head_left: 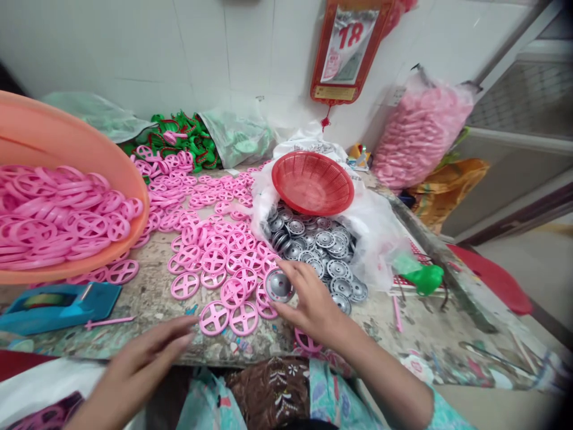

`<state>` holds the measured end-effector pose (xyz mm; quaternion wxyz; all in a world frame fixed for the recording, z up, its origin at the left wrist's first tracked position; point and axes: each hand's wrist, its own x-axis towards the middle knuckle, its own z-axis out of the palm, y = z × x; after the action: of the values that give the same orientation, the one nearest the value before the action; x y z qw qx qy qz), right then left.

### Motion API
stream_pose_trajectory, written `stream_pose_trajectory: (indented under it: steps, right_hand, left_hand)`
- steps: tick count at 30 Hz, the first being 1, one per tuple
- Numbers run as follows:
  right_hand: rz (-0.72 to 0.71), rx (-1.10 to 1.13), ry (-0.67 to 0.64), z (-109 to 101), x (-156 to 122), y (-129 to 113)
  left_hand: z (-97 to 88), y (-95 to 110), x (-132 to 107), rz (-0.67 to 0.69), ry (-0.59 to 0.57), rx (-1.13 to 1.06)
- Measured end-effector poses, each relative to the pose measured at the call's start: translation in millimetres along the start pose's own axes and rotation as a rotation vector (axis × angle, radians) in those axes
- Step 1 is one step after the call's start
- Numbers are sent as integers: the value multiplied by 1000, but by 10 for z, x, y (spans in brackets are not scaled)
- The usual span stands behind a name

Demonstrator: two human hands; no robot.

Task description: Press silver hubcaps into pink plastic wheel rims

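Worn mottled table [403, 322] against white tiled wall [201, 48]; right hand [313, 301] pinching silver disc [278, 285].

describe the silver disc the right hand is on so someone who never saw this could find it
Start at the red basket sitting on the white plastic bag of silver discs. Come toward the person to the table edge, where the right hand rests. At its fingertips lies one silver disc, the only one out among the flat pink spoked wheels, apart from the bag's pile.
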<state>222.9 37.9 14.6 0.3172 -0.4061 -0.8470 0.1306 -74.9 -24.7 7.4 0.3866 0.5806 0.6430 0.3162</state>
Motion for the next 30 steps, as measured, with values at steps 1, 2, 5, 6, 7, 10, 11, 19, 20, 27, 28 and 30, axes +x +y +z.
stream_pose_trajectory:
  steps: [1,2,5,6,7,10,11,19,20,27,28,30]
  right_hand:
    - [-34,2,-12,-32,6,-70]
    - [-65,3,-26,-62,6,-130]
    - [-102,29,-77,-154,-28,-237]
    - [-88,61,-92,-186,-48,-245]
    - [-55,109,-102,-215,-70,-241]
    - [132,310,-73,-262,-131,-181]
    - [214,374,-43,-258,-144,-154]
    - [429,734,63,-52,-154,-105]
    - [429,729,83,-36,-158,-122]
    - [397,649,200,100,-236,-152]
    - [397,645,189,123,-248,-141]
    - [396,632,132,146,-269,-108]
  left_hand:
    - [154,111,39,-31,-117,-160]
    - [334,230,98,-37,-205,-335]
    - [868,537,311,-36,-368,-754]
    - [998,603,365,-60,-422,-868]
    - [1092,648,402,-83,-455,-967]
    - [1188,690,431,-128,-505,-1145]
    - [1183,687,425,-127,-520,-1165]
    - [1184,653,387,-39,-515,-1001]
    - [1186,649,387,-22,-491,-972]
    - [1223,602,361,58,-415,-832]
    - [1245,585,355,77,-410,-821]
    - [1280,546,342,99,-408,-800]
